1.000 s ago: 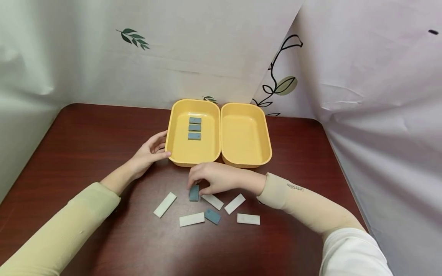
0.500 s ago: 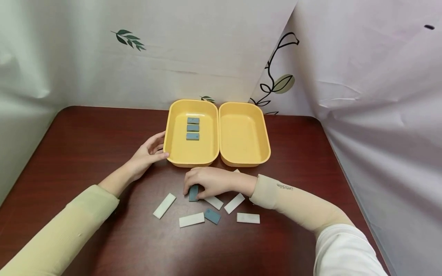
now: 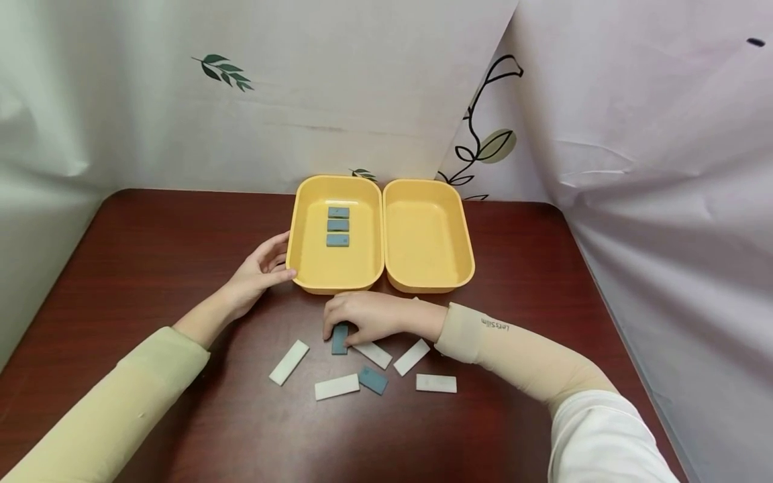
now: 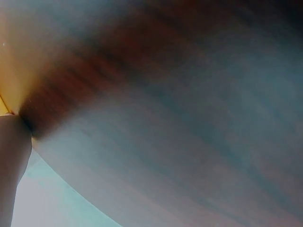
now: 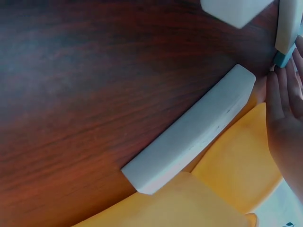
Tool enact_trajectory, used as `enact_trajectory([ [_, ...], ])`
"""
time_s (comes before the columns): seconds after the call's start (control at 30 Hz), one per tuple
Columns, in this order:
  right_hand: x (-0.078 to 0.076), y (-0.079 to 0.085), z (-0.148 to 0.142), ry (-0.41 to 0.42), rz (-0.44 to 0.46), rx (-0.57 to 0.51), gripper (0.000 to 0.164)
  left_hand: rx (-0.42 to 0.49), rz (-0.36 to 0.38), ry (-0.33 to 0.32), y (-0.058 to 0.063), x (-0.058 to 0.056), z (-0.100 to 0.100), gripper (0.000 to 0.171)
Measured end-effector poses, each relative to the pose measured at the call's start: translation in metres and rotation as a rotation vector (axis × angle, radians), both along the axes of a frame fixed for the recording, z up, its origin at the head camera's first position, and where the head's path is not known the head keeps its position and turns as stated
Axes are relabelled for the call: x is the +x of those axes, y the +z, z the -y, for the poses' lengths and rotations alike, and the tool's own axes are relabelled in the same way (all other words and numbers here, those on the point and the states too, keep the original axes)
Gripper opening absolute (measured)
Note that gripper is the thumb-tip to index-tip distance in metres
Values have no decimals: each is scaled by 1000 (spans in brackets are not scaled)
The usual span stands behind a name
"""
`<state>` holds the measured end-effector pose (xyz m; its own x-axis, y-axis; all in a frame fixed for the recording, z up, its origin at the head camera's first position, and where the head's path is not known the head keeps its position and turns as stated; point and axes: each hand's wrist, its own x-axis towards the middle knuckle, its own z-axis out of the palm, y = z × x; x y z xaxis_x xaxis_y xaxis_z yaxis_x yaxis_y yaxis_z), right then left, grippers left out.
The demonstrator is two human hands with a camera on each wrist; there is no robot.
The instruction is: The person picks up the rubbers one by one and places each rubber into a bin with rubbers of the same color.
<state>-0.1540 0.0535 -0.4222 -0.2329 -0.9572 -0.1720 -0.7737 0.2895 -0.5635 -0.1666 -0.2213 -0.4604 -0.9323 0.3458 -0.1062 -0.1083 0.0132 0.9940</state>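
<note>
My right hand [image 3: 368, 316] pinches a blue-grey block [image 3: 339, 339] between thumb and fingers, close over the table in front of the yellow container. In the right wrist view, the end of this block [image 5: 281, 57] shows by the fingertips. Outside the left compartment [image 3: 335, 272] of the yellow two-part container, my left hand [image 3: 256, 275] rests with relaxed fingers against the wall and its thumb at the front corner of the rim. Three blue-grey blocks [image 3: 338, 225] lie in a column inside that compartment. Another blue-grey block [image 3: 373, 380] lies on the table.
Several white blocks [image 3: 337, 387] lie scattered on the brown table [image 3: 253, 436]. One white block [image 5: 189, 127] sits under the right wrist, mostly hidden in the head view. The right compartment [image 3: 430, 245] joins the left one. Patterned sheets [image 3: 338, 87] hang behind the table.
My right hand has shifted slightly toward me and left, and its thumb and fingers have closed on the blue-grey block. My left hand stays at the container.
</note>
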Motion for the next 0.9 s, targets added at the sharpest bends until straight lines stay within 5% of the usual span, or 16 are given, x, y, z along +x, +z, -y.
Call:
enact_trajectory([
  [0.9,-3,5,-3,71,-141,29,14,27,-6,5,-1,0,0,81],
])
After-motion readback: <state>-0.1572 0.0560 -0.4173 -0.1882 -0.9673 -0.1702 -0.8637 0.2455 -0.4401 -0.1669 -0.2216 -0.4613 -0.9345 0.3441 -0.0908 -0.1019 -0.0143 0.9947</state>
